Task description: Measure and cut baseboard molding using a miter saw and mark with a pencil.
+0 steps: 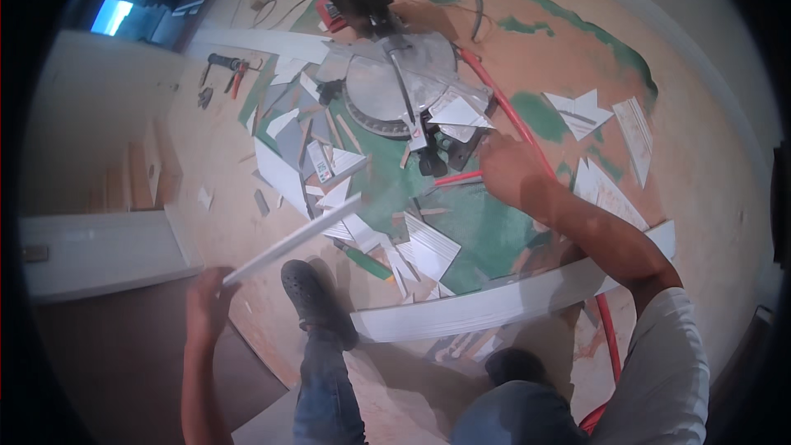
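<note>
Toward the lower left, my left hand is closed around the end of a narrow white trim strip, which slants up and right over the floor. Farther off, my right hand has its fingers curled beside the front right of a mitre saw. A white pointed trim offcut lies at the saw's edge, close to those fingertips. A slim red stick-like thing shows just left of the hand. What the right fingers hold is hidden.
Trim offcuts litter the green-stained floor. A long white board lies before my feet, one in a dark clog. A red hose runs beside the saw. Hand tools lie back left; a white panel stands left.
</note>
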Demonstrator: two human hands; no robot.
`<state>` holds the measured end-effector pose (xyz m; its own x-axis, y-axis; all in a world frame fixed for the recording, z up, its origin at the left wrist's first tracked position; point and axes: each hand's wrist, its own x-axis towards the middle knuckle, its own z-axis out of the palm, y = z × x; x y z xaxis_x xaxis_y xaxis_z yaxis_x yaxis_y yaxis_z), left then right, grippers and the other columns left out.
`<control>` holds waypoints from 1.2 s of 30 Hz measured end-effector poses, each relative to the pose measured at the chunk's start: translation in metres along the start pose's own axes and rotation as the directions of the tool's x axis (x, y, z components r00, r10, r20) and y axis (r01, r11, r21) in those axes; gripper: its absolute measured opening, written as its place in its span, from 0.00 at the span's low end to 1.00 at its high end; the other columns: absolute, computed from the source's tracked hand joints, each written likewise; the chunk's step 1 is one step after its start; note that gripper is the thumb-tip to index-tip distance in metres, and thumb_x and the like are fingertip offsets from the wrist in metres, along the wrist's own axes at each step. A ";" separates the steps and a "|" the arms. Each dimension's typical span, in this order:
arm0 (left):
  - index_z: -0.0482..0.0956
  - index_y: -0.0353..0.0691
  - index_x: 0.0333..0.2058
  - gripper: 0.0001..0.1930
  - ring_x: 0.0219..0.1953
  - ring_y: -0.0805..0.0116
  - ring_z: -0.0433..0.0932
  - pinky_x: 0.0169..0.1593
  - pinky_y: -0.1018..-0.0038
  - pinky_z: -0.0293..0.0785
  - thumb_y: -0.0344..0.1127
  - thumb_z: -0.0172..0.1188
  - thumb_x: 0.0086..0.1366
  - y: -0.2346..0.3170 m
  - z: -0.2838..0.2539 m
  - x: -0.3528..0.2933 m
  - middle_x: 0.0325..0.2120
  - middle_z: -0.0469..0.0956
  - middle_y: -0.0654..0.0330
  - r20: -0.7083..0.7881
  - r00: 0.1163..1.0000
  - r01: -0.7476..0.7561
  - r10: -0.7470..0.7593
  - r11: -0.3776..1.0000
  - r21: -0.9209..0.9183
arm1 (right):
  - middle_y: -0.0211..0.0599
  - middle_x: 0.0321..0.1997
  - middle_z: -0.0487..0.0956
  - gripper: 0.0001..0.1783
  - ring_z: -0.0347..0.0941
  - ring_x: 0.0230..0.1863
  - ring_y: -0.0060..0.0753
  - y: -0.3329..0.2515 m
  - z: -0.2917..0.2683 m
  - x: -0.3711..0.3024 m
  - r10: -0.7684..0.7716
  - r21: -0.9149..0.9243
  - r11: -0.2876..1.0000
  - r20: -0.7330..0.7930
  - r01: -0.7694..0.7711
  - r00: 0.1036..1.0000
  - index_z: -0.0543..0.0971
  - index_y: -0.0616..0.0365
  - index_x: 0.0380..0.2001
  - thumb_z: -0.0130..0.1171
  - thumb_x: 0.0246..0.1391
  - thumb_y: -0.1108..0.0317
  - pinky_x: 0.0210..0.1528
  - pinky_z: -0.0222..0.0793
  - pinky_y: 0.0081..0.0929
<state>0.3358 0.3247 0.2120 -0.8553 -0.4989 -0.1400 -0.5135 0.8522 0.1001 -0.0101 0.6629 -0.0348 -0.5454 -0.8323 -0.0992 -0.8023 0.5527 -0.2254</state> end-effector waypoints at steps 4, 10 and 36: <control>0.82 0.36 0.38 0.10 0.40 0.49 0.82 0.44 0.62 0.77 0.26 0.69 0.57 -0.004 0.026 0.097 0.36 0.83 0.50 -0.020 0.970 -0.238 0.241 0.967 0.086 | 0.46 0.48 0.79 0.16 0.75 0.55 0.46 0.008 -0.013 0.038 -0.162 0.081 0.977 -0.330 0.198 0.930 0.81 0.63 0.43 0.57 0.52 0.70 0.52 0.75 0.44; 0.82 0.39 0.38 0.10 0.39 0.48 0.81 0.42 0.60 0.76 0.29 0.69 0.57 0.001 0.052 0.226 0.35 0.82 0.52 -0.078 0.851 -0.515 0.520 0.854 0.076 | 0.46 0.39 0.84 0.13 0.81 0.47 0.47 0.003 -0.006 0.061 -0.034 0.035 0.999 -0.010 0.034 0.999 0.79 0.63 0.41 0.56 0.52 0.71 0.44 0.78 0.41; 0.81 0.39 0.29 0.16 0.39 0.53 0.78 0.44 0.58 0.73 0.43 0.74 0.48 0.085 0.181 0.498 0.31 0.80 0.55 -0.399 0.454 -0.877 0.796 0.478 -0.046 | 0.48 0.33 0.83 0.20 0.81 0.36 0.53 -0.081 -0.197 0.006 0.501 -0.173 0.830 -0.186 -0.530 0.845 0.81 0.55 0.48 0.56 0.51 0.77 0.40 0.76 0.40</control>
<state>-0.1213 0.1777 -0.0275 -0.8252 0.3891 0.4094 0.5020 0.8376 0.2156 0.0037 0.6219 0.1734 -0.9080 -0.4187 -0.0167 -0.4191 0.9074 0.0329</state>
